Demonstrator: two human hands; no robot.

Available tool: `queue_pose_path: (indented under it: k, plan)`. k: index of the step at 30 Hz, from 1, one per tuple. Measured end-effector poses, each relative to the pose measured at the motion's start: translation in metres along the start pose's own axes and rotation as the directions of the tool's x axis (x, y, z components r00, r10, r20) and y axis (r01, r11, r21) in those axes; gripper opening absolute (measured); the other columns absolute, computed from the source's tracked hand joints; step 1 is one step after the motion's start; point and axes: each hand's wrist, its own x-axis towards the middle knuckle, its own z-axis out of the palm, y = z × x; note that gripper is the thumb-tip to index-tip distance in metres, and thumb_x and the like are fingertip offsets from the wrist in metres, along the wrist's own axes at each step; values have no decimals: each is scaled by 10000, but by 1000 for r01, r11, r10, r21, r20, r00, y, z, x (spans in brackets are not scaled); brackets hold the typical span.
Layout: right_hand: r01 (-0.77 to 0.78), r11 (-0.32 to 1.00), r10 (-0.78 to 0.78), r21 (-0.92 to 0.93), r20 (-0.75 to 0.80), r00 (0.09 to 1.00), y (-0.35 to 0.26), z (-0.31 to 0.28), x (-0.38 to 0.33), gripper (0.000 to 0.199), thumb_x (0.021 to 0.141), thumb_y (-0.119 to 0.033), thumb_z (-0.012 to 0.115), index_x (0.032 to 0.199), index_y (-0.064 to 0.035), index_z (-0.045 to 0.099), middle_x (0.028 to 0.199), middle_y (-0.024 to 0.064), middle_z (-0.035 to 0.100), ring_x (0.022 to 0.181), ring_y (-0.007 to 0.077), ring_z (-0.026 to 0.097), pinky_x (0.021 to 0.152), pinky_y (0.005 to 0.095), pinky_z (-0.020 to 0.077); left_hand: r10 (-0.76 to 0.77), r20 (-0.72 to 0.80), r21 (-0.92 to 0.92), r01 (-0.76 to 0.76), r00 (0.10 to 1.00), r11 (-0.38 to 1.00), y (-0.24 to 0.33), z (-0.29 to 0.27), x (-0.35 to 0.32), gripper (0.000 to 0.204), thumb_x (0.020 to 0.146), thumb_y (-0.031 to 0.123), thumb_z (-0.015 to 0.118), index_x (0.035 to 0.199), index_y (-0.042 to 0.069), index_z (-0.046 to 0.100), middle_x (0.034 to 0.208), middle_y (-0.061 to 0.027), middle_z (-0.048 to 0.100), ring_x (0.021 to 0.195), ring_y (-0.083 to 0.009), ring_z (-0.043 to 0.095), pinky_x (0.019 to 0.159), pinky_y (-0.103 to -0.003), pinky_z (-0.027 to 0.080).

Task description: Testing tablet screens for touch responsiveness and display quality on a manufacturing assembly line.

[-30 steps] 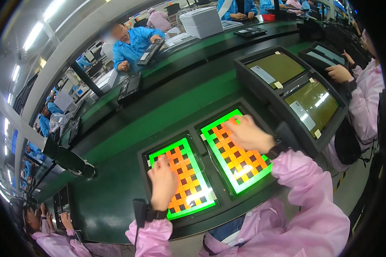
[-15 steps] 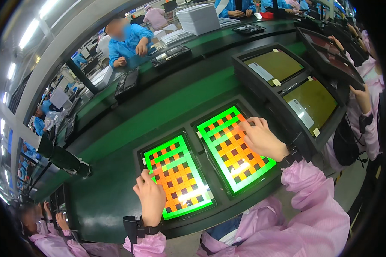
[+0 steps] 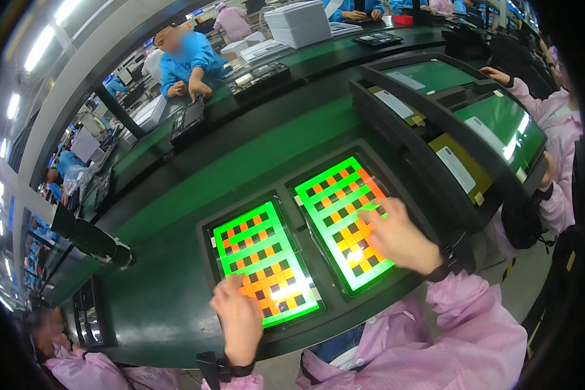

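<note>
Two lit tablet screens lie face up, side by side in a dark tray (image 3: 300, 229). Each shows a grid of orange and black squares with green bands. My left hand (image 3: 239, 318) is over the lower left edge of the left screen (image 3: 257, 253), its fingertips at the grid. Over the right edge of the right screen (image 3: 335, 201) is my right hand (image 3: 400, 237), index finger stretched toward its middle. Neither hand holds anything; the fingers of both are bent but apart. Exact fingertip contact is hard to make out.
Stacked black trays with panels (image 3: 458, 162) stand at the right, where a co-worker in pink holds another tray (image 3: 500, 123) tilted above them. A dark post (image 3: 91, 237) rises at the left. Across the belt, a person in blue (image 3: 192, 58) handles a black device (image 3: 188, 120).
Both hands have moved down along the screens, and more green bands cross both grids. The co-worker's tray has swung left over the stack. The person opposite has reached to the black device.
</note>
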Motion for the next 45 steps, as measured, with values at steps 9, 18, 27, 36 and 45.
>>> queue_pose_path:
  k: [9,18,27,36,45]
  plan:
    - [-134,991,134,6,-21,991,7,-18,-28,349,791,-82,519,1132,-7,516,1098,154,559,1160,333,408,1008,493,261,-102,30,26,101,994,995,-7,-11,-33,477,728,-67,496,1195,-15,412,1187,-130,558,1123,-312,421,944,-418,269]
    - [113,992,-117,61,72,990,-31,-6,-37,365,764,-88,546,1129,-68,555,1073,145,562,1176,326,424,1002,540,271,236,138,-80,-226,962,971,24,7,-45,525,702,-44,527,1223,22,506,1161,-111,499,1111,-305,441,946,-427,286]
    - [-128,981,139,148,-62,988,-4,-27,-38,380,769,-10,429,1139,3,516,1098,84,644,1195,305,388,1023,460,243,111,-32,2,-111,993,994,-30,-21,1,358,756,-28,476,1105,14,541,1124,-119,531,1081,-293,473,932,-403,289]
    - [-125,975,146,185,-104,984,-6,-22,-8,343,803,-20,451,1140,-16,512,1170,152,547,1210,343,355,996,449,303,212,143,50,-221,967,974,-62,5,77,532,731,-35,467,1252,-20,362,1221,-131,505,1109,-306,440,908,-411,320]
    - [143,986,-144,84,10,989,17,14,91,361,841,-95,479,1192,-12,465,1108,197,540,1215,374,365,986,505,312,168,419,-30,-171,892,985,-15,-63,-37,466,736,38,502,1192,-23,428,1097,-136,520,1015,-318,474,810,-434,360]
